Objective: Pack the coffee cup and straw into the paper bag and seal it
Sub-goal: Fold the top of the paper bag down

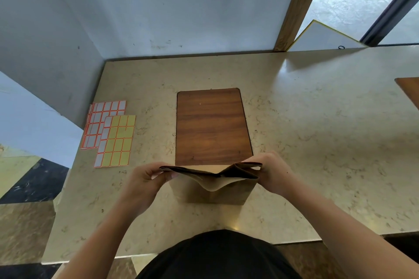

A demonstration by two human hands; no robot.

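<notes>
Brown kraft paper bag [213, 188] stands upright on the beige marble-look table [317, 142], near the front edge, right in front of the person's dark-clothed torso. Its top is pressed flat and partly folded over; the near wall sags into a dip in the middle. Bag sits between the two hands, each holding one end of the top edge.

Left hand [147, 176] is at the bag's left top corner, fingers curled, thumb & fingertips pinching the flattened rim. Right hand [269, 172] is at the right top corner, fingers curled round the folded gusset, gripping it. Both hands are level w/ the bag's mouth, forearms coming in from the lower corners of the view. Bag contents can't be seen; no cup or straw visible from this angle.

Just behind the bag, touching or nearly touching its far side in the view, lies a dark-brown wood-grain rectangular board [213, 127] w/ rounded corners, flat on the table. Well left of the board: two overlapping sticker sheets, one w/ orange-bordered white labels [99, 118], and one w/ mostly yellow labels [118, 142] lying partly on top of it. Both are apart from the left hand.

At the far right table edge, a corner of another brown wooden piece [410, 90] shows. White wall panels [181, 7] stand behind the table.
</notes>
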